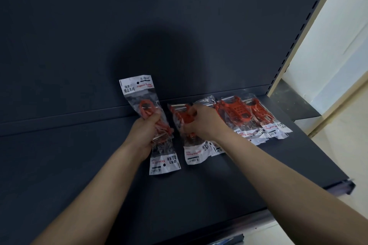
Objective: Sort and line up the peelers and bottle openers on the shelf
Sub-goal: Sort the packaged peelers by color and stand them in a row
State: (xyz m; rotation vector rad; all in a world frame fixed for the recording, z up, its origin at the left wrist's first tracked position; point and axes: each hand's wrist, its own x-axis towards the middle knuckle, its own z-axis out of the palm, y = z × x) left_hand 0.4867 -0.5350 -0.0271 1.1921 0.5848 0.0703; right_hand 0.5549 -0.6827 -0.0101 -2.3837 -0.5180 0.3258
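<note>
Shelf [79, 165]: dark grey metal, with an upright back panel [179, 26]. Peeler row [235, 112]: clear plastic packets with white printed header cards and orange-red peelers inside, lying overlapped toward the shelf's right end, cards facing you. Left hand [146, 131]: your grip is clamped round what looks like two more such packets held head to tail, the upper packet [137, 87] card-up against the back panel, the lower packet [164, 164] card-down toward you, both just left of the row. Right hand [201, 123]: your grip is curled onto the leftmost packet [196, 151], which lies on the shelf at the row's left end. Risks, by judgement: the slick film may let the lower packet slide from your left grip, since one hand carries two. Setting the pair down unturned would leave one card reversed against the rest. Tugging the leftmost packet could drag its overlapped neighbours out of line. Bottle openers: none can be told apart here, so a mis-sort is possible if one hides among the bags.
</note>
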